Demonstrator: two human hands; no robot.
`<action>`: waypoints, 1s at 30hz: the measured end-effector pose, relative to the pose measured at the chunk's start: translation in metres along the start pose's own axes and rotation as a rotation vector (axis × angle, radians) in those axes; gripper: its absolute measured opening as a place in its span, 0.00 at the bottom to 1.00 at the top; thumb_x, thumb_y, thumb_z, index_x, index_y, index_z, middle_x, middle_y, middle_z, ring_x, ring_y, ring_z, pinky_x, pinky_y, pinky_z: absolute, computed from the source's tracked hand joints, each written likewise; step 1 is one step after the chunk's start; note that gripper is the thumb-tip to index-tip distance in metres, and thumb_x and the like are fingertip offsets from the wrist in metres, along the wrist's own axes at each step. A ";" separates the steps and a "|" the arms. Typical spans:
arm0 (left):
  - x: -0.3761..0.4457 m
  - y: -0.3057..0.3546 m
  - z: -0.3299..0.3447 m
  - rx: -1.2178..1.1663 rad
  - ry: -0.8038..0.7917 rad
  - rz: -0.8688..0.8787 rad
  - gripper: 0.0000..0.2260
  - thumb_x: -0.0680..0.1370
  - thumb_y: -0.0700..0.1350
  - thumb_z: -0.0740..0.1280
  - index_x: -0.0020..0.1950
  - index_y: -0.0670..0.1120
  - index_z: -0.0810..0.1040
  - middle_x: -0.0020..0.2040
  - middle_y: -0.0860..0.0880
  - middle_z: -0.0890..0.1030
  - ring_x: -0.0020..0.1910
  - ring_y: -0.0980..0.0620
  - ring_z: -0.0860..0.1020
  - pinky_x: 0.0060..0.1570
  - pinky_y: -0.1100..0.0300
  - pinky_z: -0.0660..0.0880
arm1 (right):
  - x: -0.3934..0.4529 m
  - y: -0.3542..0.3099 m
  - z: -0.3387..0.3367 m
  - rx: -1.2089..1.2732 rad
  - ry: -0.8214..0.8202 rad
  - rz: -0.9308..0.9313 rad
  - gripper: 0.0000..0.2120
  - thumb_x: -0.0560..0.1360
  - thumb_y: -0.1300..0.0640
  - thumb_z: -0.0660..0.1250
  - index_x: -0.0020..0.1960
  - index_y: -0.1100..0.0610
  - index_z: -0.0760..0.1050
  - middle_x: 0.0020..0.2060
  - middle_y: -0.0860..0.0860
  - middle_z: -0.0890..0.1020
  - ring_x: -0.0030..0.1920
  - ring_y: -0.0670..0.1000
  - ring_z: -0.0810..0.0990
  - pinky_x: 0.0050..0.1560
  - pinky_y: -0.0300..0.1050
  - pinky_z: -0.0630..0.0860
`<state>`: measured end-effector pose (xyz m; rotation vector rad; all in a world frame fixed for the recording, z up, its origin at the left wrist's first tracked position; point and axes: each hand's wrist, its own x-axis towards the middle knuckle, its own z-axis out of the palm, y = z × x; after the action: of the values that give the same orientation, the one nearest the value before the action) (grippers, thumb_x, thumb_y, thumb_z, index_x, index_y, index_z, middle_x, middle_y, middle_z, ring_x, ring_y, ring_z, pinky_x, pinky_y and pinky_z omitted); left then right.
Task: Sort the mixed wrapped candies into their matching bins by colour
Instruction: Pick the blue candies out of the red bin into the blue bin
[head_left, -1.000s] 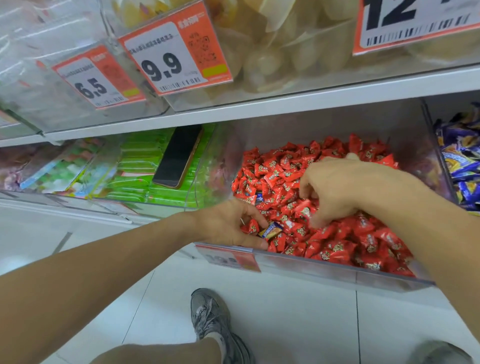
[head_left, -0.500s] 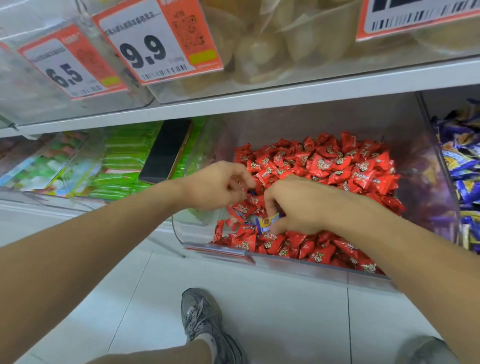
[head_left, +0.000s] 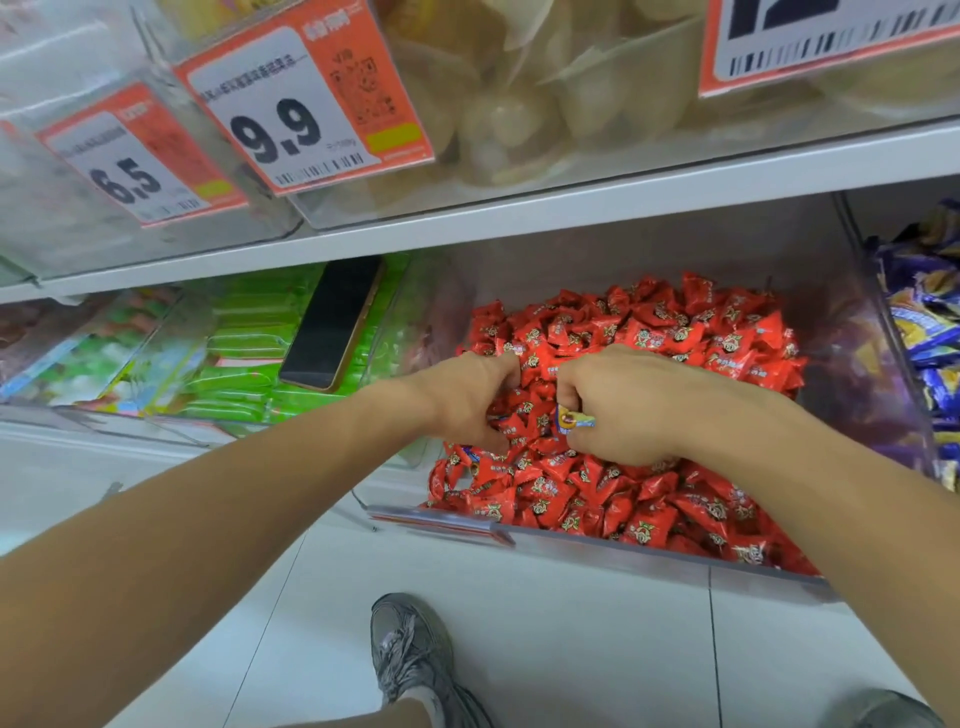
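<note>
Both hands have closed toward each other over the red candy bin since a second ago, when they worked apart; the blue-and-yellow candy that lay near the left hand's thumb then is now pinched in the right.

Taking the red candy bin as landmark: well to its left, in the green-packet bin, one black phone lies on the packets. Over the bin's left half the left hand is curled into the red candies, fingers buried, so I cannot tell whether it grips any. Just beside it, over the middle of the heap, the right hand is clenched on the one odd candy, which pokes out at its fingertips. Right of the bin, the blue candy bin looks like that candy's home.

To do this well, lift the stray clear without dragging reds along, then carry it right. I count one stray in hand; a second blue scrap may peek out by the left hand. Three price tags hang above.
</note>
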<state>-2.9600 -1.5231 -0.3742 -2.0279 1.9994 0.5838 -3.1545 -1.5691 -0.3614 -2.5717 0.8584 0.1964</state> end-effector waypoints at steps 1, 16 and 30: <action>0.000 0.000 0.000 -0.017 -0.011 -0.008 0.30 0.65 0.50 0.81 0.60 0.48 0.70 0.46 0.51 0.77 0.46 0.49 0.77 0.44 0.58 0.74 | 0.000 -0.001 0.000 -0.001 0.000 0.002 0.10 0.74 0.57 0.68 0.52 0.60 0.79 0.46 0.57 0.82 0.47 0.59 0.81 0.45 0.55 0.80; -0.024 -0.005 -0.028 -0.124 -0.005 -0.003 0.13 0.70 0.45 0.76 0.53 0.51 0.79 0.45 0.54 0.80 0.39 0.59 0.78 0.39 0.65 0.75 | 0.004 -0.017 0.008 0.190 0.091 -0.084 0.11 0.78 0.58 0.60 0.60 0.49 0.67 0.51 0.49 0.70 0.49 0.51 0.71 0.46 0.48 0.68; -0.030 0.005 0.005 0.050 0.045 -0.014 0.16 0.70 0.53 0.76 0.52 0.46 0.80 0.43 0.52 0.80 0.42 0.51 0.78 0.41 0.60 0.74 | 0.019 -0.021 0.014 0.026 0.047 -0.046 0.17 0.70 0.49 0.75 0.55 0.50 0.74 0.39 0.46 0.70 0.50 0.53 0.76 0.41 0.45 0.73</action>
<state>-2.9650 -1.4935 -0.3652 -2.0418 2.0027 0.4845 -3.1266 -1.5581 -0.3717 -2.5782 0.8127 0.1112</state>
